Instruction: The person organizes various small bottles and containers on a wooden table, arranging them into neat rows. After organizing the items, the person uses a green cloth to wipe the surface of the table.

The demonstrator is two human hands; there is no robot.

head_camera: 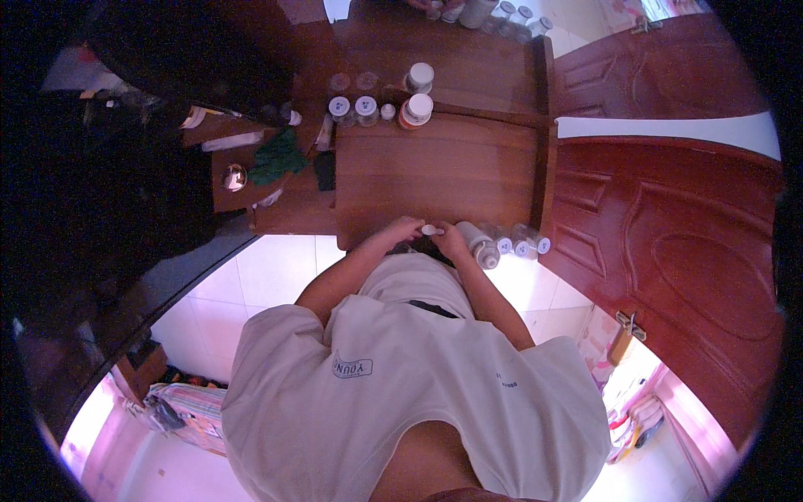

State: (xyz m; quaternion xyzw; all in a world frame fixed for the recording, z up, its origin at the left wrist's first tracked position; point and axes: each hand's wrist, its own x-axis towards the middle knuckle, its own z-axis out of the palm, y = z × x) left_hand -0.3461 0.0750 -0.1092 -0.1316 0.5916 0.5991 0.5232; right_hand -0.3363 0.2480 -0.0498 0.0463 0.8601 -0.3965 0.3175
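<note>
Close in front of my body, at the near edge of the wooden tabletop, both hands are close together. My right hand pinches a small white piece, perhaps a cap, at its fingertips. My left hand is just beside that piece with its fingers bent; whether it grips anything is hidden. Right of my right hand stands a large pale bottle with a translucent top. Beyond it are several small clear jars with white printed lids.
Toward the back stand two lidded clear jars, a small white bottle and a white-capped bottle, reflected in a mirror. A green cloth and a shiny metal dome lie left. A panelled wooden door is right.
</note>
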